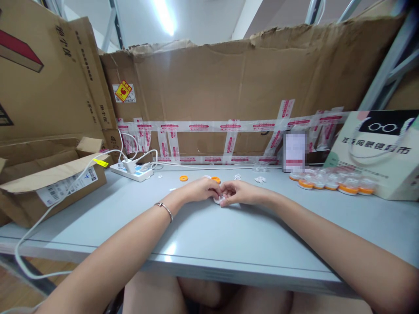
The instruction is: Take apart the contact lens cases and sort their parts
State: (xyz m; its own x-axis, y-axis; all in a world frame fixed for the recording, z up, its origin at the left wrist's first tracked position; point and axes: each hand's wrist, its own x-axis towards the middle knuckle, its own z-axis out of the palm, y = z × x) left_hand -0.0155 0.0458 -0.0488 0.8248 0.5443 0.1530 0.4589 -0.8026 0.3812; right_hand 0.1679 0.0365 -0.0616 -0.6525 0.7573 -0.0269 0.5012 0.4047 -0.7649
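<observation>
My left hand (207, 189) and my right hand (238, 192) meet over the middle of the table. Between their fingertips is a small white round piece (217, 201), low against the tabletop and mostly covered by the fingers. Both hands are closed on it, thumbs and fingers pinched together. Just behind my left hand lies an orange ring (215, 179), partly hidden by the fingers. Another orange ring (183, 178) rests farther left. Beyond my right hand are small white plastic parts (237, 177) and a flat white cluster of parts (260, 179).
Several orange-and-white round cases (347, 188) are grouped at the right, before a paper bag (376, 152). A phone-like screen (294, 151) stands upright at the back. At left are a power strip (137, 173) with cables and an open carton (55, 179). Cardboard (203, 83) walls the rear.
</observation>
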